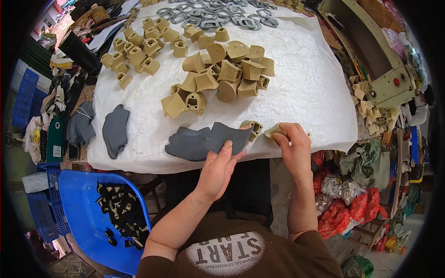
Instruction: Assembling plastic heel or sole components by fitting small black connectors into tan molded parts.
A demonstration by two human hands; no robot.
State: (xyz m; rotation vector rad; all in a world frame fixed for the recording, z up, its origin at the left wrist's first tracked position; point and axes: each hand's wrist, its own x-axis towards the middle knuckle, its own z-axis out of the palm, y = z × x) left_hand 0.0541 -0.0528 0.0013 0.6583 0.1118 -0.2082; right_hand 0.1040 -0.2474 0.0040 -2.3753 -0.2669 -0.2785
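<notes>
Grey sheet (204, 141): flat, dark grey, irregular outline with a notched upper edge, matte. It lies on the white-covered worktop (306, 92) at the near edge, in front of the person. Long axis runs left–right, the right end tilted slightly away from the person; that end reaches a tan block (252, 129).

Left hand (218, 169): fingers stretched nearly flat, thumb and fingertips pressing on the right part of the grey sheet; nothing closed inside the hand.

Right hand (294, 143): fingers curled round a tan piece (274, 131) at the worktop edge, pinched between thumb and fingers. Only its left tip shows, pointing left toward the tan block; the two lie near each other, contact cannot be told.

Tan block: hollow, rounded-rectangular opening facing up and toward the camera.

Further back: heap of tan blocks (222, 74) mid-worktop, a second scatter (139, 53) up left, grey rings (218, 11) at the far edge. A second grey sheet (115, 130) lies left, well apart. Blue bin (83, 199) below left holds black scraps.
</notes>
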